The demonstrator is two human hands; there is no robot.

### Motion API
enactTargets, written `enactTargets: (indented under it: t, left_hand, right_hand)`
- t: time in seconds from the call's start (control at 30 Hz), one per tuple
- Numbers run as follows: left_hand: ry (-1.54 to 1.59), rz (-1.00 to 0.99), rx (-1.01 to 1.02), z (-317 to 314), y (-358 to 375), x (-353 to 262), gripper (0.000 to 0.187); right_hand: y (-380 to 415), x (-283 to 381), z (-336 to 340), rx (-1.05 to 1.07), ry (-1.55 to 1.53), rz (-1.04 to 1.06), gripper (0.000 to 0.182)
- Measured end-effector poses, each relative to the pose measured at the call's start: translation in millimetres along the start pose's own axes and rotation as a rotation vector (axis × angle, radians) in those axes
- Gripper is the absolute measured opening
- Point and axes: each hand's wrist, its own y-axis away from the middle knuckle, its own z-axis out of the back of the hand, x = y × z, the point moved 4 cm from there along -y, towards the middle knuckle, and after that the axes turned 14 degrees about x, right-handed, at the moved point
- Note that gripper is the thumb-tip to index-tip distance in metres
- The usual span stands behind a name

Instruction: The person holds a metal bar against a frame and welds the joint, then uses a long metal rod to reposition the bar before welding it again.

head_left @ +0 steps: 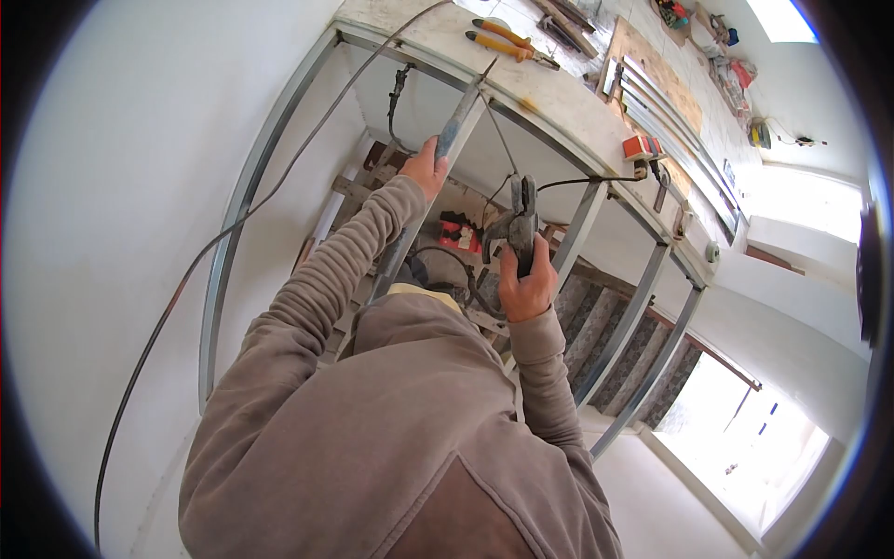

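The person leans in over a light metal frame (596, 219) of thin grey studs set beneath a dusty white ledge (559, 98), both arms in loose brownish-grey sleeves reaching away from the body. The left hand (424, 172) is up at the nearest upright stud (447, 154), fingers wrapped tight round it just below where it meets the top rail — a full, closed grip, with the thumb side toward the wall. The right hand (526, 284) is lower and further along, closed round the handles of a dark plier-like tool (517, 224); the tool's head points up toward the rail, and I cannot tell whether its jaws are biting anything. A black cable (596, 180) runs from near the tool's head out to the right along the frame, and another thin cable (186, 279) loops down the white wall on the left side. Up on the ledge lie orange-handled pliers (503, 39), well apart from both hands, with a small red-and-white box (641, 146) at the ledge's edge and a stack of metal strips (666, 102) beyond it. Below the frame, between the studs, there are grey stair treads (596, 326) and a red and black object (456, 233) — too small to make out further.
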Motion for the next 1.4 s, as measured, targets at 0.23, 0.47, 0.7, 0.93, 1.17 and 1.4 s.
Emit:
enactTargets:
  t: [0.23, 0.47, 0.7, 0.93, 1.17, 1.4]
  left_hand:
    - [-0.007, 0.030, -0.001, -2, 1, -4, 0.058]
    - [0.026, 0.014, 0.019, 4, 6, -10, 0.056]
    - [0.009, 0.017, -0.001, 1, 6, -9, 0.055]
    - [-0.004, 0.000, -0.020, 0, -1, 0, 0.059]
    - [-0.011, 0.036, 0.003, -1, 0, -2, 0.059]
    - [-0.004, 0.025, -0.004, -1, 1, -3, 0.059]
  right_hand:
    - [1, 5, 2, -0.005, 0.018, -0.013, 0.031]
    - [5, 5, 3, -0.015, 0.018, -0.010, 0.033]
    - [4, 4, 3, -0.029, 0.036, 0.000, 0.033]
    - [3, 4, 4, -0.001, -0.007, -0.034, 0.032]
    - [1, 3, 4, -0.004, -0.027, -0.036, 0.028]
    - [0, -7, 9, -0.002, -0.099, -0.082, 0.028]
